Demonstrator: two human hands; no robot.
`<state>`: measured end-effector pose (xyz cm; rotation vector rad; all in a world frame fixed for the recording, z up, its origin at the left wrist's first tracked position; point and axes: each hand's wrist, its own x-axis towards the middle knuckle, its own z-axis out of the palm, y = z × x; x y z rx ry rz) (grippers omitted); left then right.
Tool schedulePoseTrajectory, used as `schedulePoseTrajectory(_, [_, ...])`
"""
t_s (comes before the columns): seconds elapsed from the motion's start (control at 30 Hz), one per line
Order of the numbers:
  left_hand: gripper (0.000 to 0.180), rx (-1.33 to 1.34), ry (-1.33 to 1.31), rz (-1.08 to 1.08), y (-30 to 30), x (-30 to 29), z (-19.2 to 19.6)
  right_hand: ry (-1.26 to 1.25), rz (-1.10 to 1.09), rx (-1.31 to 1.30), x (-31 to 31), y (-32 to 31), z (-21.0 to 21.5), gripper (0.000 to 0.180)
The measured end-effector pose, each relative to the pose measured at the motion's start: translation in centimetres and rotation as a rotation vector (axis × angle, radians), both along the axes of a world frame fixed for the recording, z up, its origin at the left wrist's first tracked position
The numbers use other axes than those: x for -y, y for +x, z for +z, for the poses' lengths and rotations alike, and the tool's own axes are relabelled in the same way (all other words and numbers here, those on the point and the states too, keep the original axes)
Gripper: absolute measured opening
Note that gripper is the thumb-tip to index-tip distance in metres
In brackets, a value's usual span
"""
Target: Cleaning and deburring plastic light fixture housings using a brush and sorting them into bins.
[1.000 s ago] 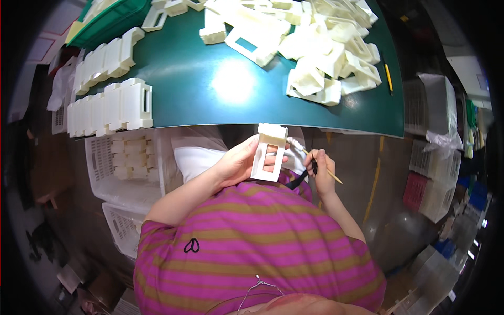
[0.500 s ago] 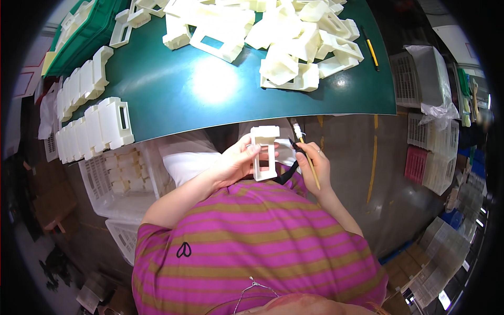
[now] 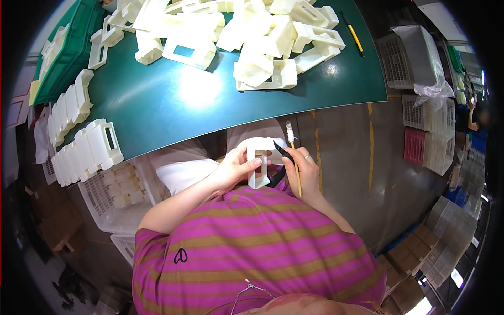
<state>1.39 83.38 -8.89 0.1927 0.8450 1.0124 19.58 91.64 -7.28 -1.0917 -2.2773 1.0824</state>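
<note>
Below the near edge of the green tabletop (image 3: 173, 105), over the person's lap, sits the white moulded plastic frame with a rectangular window (image 3: 258, 167), held upright between the two hands. The left hand (image 3: 233, 169) has its fingers curled closed around the frame's left side, the thumb across its front. The right hand (image 3: 304, 169) is closed in a pen-like pinch around two slim tools at once: a thin black blade-like tool (image 3: 283, 152) whose tip meets the frame's upper right edge, and a wooden-handled brush with a pale tip (image 3: 292, 149) that stands upward behind it. Judging from this, the step in hand is trimming or cleaning the frame's edge; the next move would call for a steady left grip while the tip runs along the rim, with the piece turned to bring a fresh side round. Further out, a loose heap of similar white plastic frames (image 3: 247, 37) covers the far part of the tabletop, with a yellow pencil-like stick (image 3: 355, 32) beside it. At the left edge stands a neat row of white frames set on edge (image 3: 84, 147), and a green plastic crate (image 3: 65, 47) lies beyond it. White openwork plastic baskets (image 3: 415, 58) stand on the floor to the right.
</note>
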Motion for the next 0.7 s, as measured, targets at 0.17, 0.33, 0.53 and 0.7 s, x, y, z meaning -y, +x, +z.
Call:
schedulePoseTrajectory(0.17, [0.053, 0.009, 0.006, 0.008, 0.2, 0.1, -0.4, -0.082, -0.018, 0.006, -0.2, 0.3, 0.4, 0.017])
schedulePoseTrajectory(0.33, [0.059, -0.089, 0.312, -0.058, 0.1, -0.2, -0.2, -0.099, -0.031, 0.131, -1.9, 2.7, -4.0, 0.018])
schedulePoseTrajectory(0.53, [0.06, 0.118, 0.075, 0.015, -0.3, -0.4, 0.3, -0.275, -0.137, -0.206, -1.9, 3.6, -2.8, 0.02])
schedulePoseTrajectory(0.7, [0.06, 0.126, 0.063, 0.073, 0.0, -0.1, 0.1, -0.023, 0.091, -0.599, -1.7, 1.0, 1.0, 0.044])
